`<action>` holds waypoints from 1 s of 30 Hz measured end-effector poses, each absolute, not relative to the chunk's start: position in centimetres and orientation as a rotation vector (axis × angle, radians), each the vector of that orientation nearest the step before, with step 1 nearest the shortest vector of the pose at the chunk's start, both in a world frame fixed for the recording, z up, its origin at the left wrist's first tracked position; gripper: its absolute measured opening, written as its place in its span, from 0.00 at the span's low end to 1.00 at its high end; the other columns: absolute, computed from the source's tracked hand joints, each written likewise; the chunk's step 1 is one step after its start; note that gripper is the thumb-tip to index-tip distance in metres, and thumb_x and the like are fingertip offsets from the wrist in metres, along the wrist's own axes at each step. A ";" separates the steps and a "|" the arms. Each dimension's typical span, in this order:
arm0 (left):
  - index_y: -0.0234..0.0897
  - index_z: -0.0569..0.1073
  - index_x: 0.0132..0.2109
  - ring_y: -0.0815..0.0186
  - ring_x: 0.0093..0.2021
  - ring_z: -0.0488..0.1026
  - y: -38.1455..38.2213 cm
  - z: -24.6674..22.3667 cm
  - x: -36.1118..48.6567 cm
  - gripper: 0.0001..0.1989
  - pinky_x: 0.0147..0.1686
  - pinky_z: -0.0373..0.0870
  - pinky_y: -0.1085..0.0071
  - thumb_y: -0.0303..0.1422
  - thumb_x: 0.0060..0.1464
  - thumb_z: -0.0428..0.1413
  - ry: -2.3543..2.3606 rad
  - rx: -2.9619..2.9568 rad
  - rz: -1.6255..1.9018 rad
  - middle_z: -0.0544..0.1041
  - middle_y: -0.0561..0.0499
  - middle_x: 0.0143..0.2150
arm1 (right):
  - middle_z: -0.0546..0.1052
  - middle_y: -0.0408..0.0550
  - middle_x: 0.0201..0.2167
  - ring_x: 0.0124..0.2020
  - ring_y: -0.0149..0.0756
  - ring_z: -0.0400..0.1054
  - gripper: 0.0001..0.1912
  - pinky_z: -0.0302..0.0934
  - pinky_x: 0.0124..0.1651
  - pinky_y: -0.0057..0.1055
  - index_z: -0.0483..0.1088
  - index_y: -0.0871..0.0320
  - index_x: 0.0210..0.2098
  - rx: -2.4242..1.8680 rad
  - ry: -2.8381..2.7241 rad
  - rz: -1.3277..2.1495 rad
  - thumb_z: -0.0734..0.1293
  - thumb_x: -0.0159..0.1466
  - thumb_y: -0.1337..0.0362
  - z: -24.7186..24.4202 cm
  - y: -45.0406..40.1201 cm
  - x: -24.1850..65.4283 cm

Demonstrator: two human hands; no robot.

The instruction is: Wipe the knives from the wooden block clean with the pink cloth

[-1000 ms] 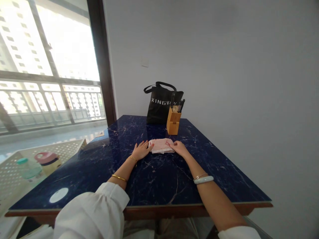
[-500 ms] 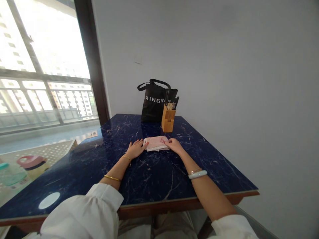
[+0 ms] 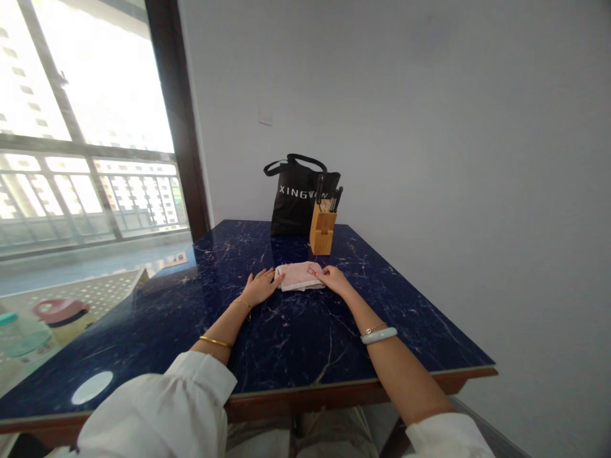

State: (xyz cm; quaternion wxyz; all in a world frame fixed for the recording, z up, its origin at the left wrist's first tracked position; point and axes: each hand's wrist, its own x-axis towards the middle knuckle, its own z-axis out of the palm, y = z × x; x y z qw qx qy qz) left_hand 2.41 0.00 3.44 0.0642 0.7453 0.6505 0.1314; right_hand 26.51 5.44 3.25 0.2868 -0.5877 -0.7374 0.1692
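A folded pink cloth [image 3: 300, 275] with a pale edge lies flat on the dark blue marbled table [image 3: 286, 343]. My left hand [image 3: 259, 286] rests on the tabletop at the cloth's left side, fingers spread, its thumb touching the cloth's left edge. At the opposite edge my right hand [image 3: 335, 280] pinches the cloth, thumb on top; the undersides of those fingers are hidden. Behind the cloth stands a wooden knife block [image 3: 322, 232] with several black-handled knives in it.
A black tote bag [image 3: 292, 213] stands behind the knife block, near the wall [image 3: 429, 159]. At the left, a perforated white rack [image 3: 112, 294] holds a pink-lidded bottle [image 3: 64, 318] and a teal-lidded container [image 3: 23, 337]. A white round spot [image 3: 92, 387] shows on the near left tabletop.
The view has tilted very slightly. Both hands and the cloth stay in the same places.
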 end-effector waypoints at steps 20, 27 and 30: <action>0.42 0.56 0.58 0.57 0.61 0.45 0.2 3.2 2.3 0.31 0.55 0.41 0.49 0.50 0.54 0.28 1.976 2.262 0.393 0.52 0.49 0.62 | 0.74 0.49 0.30 0.32 0.34 0.66 0.17 0.52 0.30 0.24 0.69 0.60 0.28 -1.585 -1.979 0.453 0.62 0.53 0.50 3.3 5.5 26.3; 0.42 0.56 0.58 0.57 0.61 0.45 0.3 3.2 2.3 0.30 0.55 0.41 0.49 0.49 0.54 0.29 1.982 2.259 0.389 0.52 0.49 0.62 | 0.74 0.48 0.30 0.32 0.34 0.66 0.17 0.52 0.30 0.23 0.69 0.60 0.29 -1.584 -1.966 0.454 0.62 0.53 0.50 3.4 5.4 26.3; 0.41 0.56 0.58 0.57 0.61 0.45 0.3 3.2 2.3 0.31 0.55 0.41 0.49 0.50 0.54 0.28 1.980 2.265 0.395 0.52 0.49 0.62 | 0.74 0.48 0.30 0.31 0.34 0.66 0.18 0.52 0.29 0.23 0.69 0.59 0.29 -1.578 -1.975 0.448 0.62 0.53 0.50 3.3 5.5 26.4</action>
